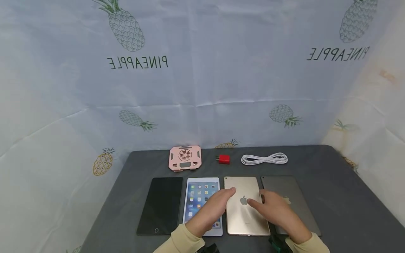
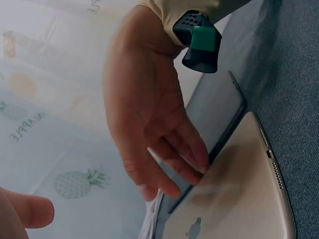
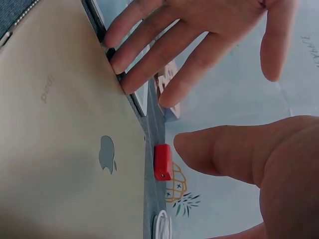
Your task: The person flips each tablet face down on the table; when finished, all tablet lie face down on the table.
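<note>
A gold tablet (image 1: 243, 218) lies back side up on the dark table, its apple logo and lettering showing. My left hand (image 1: 213, 207) is at its left long edge, thumb raised over the back. In the right wrist view the left hand's straight fingertips (image 3: 130, 84) are right at that edge. My right hand (image 1: 278, 209) is at the opposite edge, thumb over the back near the logo. The left wrist view shows this right hand (image 2: 144, 104) with loosely bent fingers, their tips at the tablet's edge.
Left of the gold tablet are a white tablet (image 1: 193, 196) with a lit screen and a black tablet (image 1: 161, 207). A grey tablet (image 1: 284, 186) lies to its right. Behind stand a pink bracket-like stand (image 1: 174, 158), a red charger plug (image 1: 224, 159) and a coiled white cable (image 1: 275, 159).
</note>
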A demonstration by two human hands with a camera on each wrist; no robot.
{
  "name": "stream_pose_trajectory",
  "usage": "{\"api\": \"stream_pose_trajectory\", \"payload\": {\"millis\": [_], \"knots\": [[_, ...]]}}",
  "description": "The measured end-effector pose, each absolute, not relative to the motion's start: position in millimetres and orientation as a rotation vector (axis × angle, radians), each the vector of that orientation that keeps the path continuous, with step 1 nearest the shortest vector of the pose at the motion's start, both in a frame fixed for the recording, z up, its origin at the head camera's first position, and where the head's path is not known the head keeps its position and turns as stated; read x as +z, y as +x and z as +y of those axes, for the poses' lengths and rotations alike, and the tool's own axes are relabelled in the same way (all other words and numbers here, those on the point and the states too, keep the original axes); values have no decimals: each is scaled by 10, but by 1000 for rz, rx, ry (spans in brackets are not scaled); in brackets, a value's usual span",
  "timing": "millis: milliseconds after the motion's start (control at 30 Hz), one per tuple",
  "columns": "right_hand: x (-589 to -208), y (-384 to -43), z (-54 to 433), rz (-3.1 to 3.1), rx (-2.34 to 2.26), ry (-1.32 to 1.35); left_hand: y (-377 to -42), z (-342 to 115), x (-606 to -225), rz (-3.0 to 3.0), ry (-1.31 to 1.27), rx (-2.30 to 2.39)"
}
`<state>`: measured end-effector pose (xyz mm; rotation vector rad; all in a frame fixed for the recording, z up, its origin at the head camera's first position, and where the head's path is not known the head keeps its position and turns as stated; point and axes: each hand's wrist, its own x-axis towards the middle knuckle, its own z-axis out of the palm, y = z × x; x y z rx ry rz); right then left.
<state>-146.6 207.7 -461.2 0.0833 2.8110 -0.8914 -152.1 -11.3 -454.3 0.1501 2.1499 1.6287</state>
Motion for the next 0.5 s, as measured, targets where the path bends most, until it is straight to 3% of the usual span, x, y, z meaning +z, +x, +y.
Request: {"api": "stream_pose_trajectory", "payload": {"millis": [267, 500], "knots": [[-4582, -1491, 2054, 2834, -861, 57, -1515, -217, -4545, 2126, 180, 1641], [-4495, -1532, 1887, 2848, -989, -8, -1553, -760, -4573, 2362, 108, 1547]]}}
